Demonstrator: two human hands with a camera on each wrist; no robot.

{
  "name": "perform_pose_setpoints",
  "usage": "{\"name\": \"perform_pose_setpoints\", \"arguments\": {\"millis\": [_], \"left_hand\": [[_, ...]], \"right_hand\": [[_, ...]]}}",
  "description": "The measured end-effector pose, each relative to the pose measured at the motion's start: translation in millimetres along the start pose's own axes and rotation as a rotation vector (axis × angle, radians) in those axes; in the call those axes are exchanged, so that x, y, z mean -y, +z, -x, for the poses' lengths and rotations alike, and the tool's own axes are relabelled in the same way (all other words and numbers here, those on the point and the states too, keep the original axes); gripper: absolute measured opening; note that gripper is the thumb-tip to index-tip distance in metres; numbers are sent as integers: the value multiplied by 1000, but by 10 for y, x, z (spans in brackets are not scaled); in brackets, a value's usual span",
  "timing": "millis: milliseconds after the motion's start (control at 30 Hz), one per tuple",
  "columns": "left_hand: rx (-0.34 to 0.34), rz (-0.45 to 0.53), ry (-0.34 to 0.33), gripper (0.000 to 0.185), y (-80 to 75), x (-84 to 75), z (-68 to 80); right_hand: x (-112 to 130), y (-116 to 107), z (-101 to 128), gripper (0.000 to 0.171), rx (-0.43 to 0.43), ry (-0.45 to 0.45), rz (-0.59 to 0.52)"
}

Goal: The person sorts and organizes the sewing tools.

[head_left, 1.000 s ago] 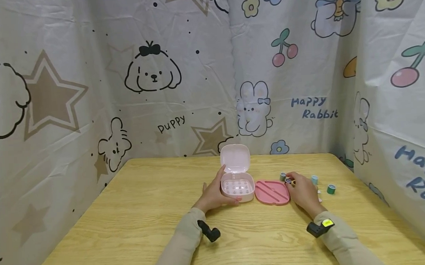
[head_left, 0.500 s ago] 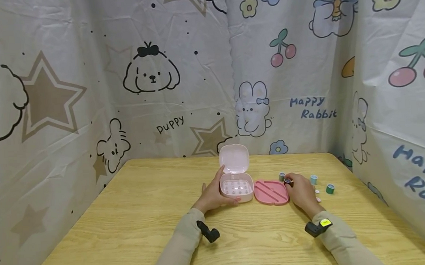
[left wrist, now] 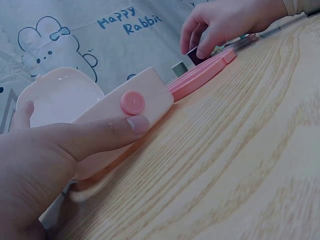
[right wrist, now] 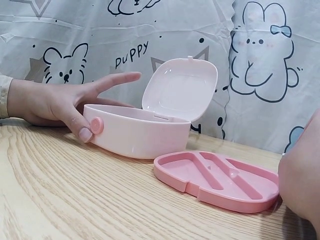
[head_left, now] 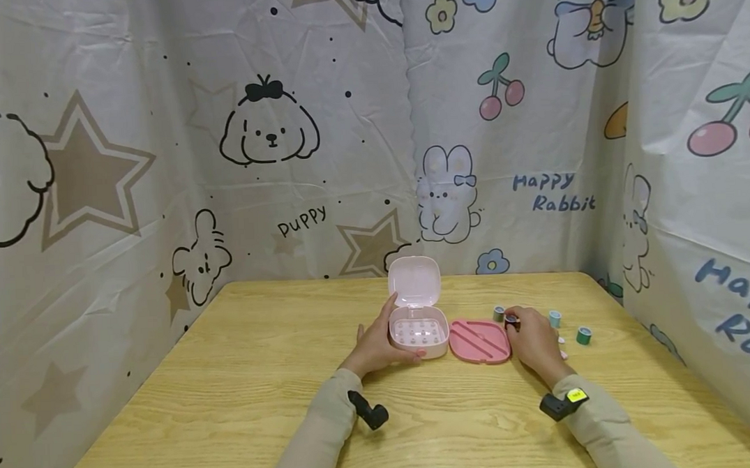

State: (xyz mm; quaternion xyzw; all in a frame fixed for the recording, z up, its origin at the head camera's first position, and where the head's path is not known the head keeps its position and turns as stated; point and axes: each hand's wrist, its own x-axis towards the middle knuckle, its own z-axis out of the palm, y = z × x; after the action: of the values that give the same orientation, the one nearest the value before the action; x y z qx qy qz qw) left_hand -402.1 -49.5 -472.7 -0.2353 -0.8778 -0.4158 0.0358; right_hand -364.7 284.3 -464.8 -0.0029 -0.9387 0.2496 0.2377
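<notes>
1. Hands at a pale wooden desk (head_left: 230,380): left hand (head_left: 375,344) steadies the open pale-pink hinged plastic box (head_left: 419,326), thumb on its front, fingers relaxed.
2. Right hand (head_left: 533,342) pinches a small dark cylindrical spool (head_left: 511,319) at the far-right edge of the pink ridged oval tray (head_left: 479,340).
3. Advice: hold the box firm, lift the spool straight.

left hand (head_left: 380,342): near centre, palm inward, thumb forward, fingers straight | right hand (head_left: 533,339): right of centre, fingers (left wrist: 192,37) curled downward, pinching | both forearms angled in, sleeved

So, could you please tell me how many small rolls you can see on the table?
4: one grey-green roll behind the pink tray, one pinched in the right hand, one light blue, one green farthest right. Others may be hidden.
</notes>
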Motion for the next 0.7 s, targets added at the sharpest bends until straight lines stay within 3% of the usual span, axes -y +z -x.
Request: {"name": "perform_pose_setpoints", "arguments": {"millis": [700], "left_hand": [[-2,0,9,141,9,8,-6]], "right_hand": [[-7,-13,-2,29,-40,-1,-38]]}}
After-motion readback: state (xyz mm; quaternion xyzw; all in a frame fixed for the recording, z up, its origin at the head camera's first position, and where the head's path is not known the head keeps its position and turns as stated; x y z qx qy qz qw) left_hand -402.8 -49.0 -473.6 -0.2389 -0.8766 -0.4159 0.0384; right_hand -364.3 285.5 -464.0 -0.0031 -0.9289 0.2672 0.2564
